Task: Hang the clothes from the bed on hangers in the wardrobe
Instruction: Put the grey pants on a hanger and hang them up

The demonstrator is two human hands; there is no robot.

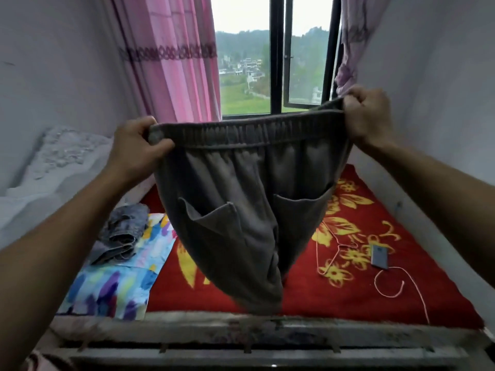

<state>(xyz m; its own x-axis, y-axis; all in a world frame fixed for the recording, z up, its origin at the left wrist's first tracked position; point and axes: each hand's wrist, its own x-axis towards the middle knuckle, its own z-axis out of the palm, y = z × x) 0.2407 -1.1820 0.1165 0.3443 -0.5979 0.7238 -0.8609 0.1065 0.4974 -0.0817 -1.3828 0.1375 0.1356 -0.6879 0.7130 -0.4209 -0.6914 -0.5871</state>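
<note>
We hold the grey trousers up over the bed, left hand and right hand each pinching a waistband end, stretched between them. Step looks like straightening before hanging. Next we likely need the wire hanger lying on the blanket; no wardrobe visible.

A home bedroom: a bed with red floral blanket below a pink-curtained window.
</note>
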